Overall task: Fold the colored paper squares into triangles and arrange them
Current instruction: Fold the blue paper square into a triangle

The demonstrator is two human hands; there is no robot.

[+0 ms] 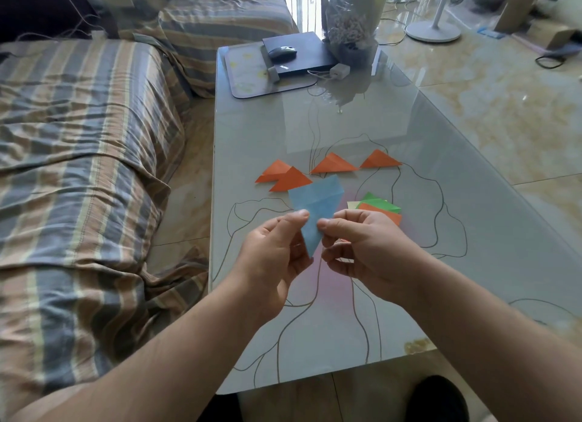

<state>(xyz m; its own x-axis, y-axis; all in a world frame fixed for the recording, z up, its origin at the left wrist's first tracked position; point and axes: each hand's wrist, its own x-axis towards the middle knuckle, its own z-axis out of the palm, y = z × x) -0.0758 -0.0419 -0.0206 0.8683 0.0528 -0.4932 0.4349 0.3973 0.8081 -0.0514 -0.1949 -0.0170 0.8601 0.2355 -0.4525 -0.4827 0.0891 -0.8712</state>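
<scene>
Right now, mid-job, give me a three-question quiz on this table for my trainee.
1. True or false: both hands pinch the blue paper.
2. How many orange triangles lie in the row beyond it?
3. The stack of unfolded squares sits nearer which hand: A left, B right?

Key: 1 true. 2 four, the two leftmost overlapping. 3 B.

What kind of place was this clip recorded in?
Most likely a home living room: a sofa under a striped cover runs beside a low glass table, a standing fan's base sits on the glossy tiled floor, and a laptop lies at the table's far end.
</scene>
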